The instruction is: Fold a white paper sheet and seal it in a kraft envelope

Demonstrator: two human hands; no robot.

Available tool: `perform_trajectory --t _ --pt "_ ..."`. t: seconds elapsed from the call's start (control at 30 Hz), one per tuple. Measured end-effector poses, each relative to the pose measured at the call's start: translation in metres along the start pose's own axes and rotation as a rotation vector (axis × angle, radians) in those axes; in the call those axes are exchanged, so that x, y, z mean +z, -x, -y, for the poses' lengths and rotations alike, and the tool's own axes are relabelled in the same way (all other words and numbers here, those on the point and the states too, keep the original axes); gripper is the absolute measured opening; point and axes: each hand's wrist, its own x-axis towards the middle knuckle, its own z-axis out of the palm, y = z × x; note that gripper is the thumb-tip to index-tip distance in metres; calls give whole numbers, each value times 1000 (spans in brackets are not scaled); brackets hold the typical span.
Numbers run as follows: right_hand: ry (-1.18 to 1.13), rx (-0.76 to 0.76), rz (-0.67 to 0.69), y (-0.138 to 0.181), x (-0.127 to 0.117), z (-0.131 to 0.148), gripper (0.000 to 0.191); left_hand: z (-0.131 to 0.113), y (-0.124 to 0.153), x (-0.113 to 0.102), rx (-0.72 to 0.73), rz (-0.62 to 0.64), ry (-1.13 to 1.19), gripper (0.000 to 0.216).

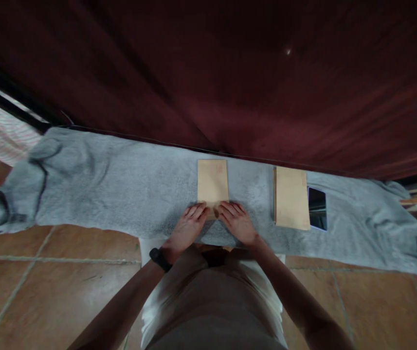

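Note:
A tan kraft paper envelope [212,181] with small reddish print near its top right lies flat on a grey cloth [128,180]. At its near end, my left hand [191,221] has its fingers curled on the bottom left corner. My right hand [238,222] grips the bottom right corner in the same way, so the two hands almost face each other across the near edge. The thumbs are mostly hidden. To the right sits a stack of similar envelopes [291,198], apart from both hands.
Just right of the stack lies a dark-screened phone [317,209]. A dark red fabric surface [208,78] rises along the cloth's far edge. Tiled floor [87,287] shows below the cloth, and striped fabric [4,129] is at the far left.

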Motion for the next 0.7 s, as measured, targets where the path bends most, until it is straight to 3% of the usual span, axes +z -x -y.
perform_trajectory --t 0.13,0.23,0.47,0.7 --pt "2 26 -49 3 5 1 32 -5 -9 4 -32 -91 86 39" --pt "3 33 -64 4 9 1 33 -11 -32 6 -33 -134 141 45" --pt "-37 47 -83 4 15 -2 29 -5 -94 28 8 -42 135 52" --pt "-54 59 -83 4 12 0 41 14 -101 38 -10 -38 44 55"
